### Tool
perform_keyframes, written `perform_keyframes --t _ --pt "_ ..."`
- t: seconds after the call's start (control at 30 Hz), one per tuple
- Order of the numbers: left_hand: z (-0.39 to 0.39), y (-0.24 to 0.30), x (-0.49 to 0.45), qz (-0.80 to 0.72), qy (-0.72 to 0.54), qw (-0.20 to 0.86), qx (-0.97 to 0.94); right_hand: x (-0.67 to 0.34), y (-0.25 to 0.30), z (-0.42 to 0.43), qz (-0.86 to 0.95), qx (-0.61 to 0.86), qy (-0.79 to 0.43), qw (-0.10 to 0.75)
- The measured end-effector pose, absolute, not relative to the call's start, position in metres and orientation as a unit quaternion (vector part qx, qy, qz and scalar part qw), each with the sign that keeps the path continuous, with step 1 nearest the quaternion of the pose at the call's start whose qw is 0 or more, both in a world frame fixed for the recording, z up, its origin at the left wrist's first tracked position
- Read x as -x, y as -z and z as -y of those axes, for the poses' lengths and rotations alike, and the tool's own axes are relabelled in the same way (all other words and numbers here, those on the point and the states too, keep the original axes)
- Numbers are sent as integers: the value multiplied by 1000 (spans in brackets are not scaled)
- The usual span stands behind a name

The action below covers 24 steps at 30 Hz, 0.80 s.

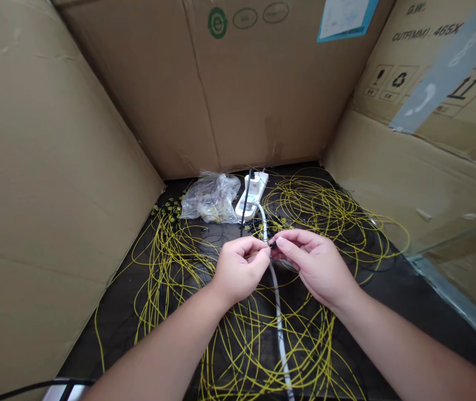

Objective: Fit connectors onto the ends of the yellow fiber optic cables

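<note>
My left hand (243,266) is closed in a pinch, its fingertips meeting those of my right hand over the dark surface. What it grips is too small to make out. My right hand (315,262) pinches a small black piece (273,244) between thumb and forefinger; its exact kind does not show. Thin yellow wires (171,267) with black ends lie in loose tangles around and beneath both hands. A thick white cable (277,312) runs under the fingertips to a white power strip (252,195). A thin black rod (246,201) stands in front of the strip.
Large cardboard boxes wall in the dark work surface (116,312) at the left (45,167), back (238,94) and right (388,184). A clear plastic bag (212,199) with small pieces inside lies beside the power strip. Another yellow wire coil (317,203) sits at the back right.
</note>
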<state>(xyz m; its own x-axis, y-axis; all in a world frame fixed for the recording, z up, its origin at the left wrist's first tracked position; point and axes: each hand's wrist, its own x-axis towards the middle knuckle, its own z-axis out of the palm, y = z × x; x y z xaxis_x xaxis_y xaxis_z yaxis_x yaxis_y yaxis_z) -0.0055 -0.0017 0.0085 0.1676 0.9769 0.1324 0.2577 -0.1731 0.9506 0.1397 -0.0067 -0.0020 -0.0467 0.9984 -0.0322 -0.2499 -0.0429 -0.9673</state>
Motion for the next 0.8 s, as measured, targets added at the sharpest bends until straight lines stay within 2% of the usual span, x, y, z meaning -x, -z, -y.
perform_keyframes --t 0.3,0.53,0.8 --pt "2 -9 6 -494 -423 417 -635 -138 0 9 482 467 -506 542" --pt "1 -10 6 -459 -435 477 -610 -139 0 9 487 470 -497 544" --pt "1 -12 6 -456 -433 500 -595 -139 0 10 483 472 -500 542"
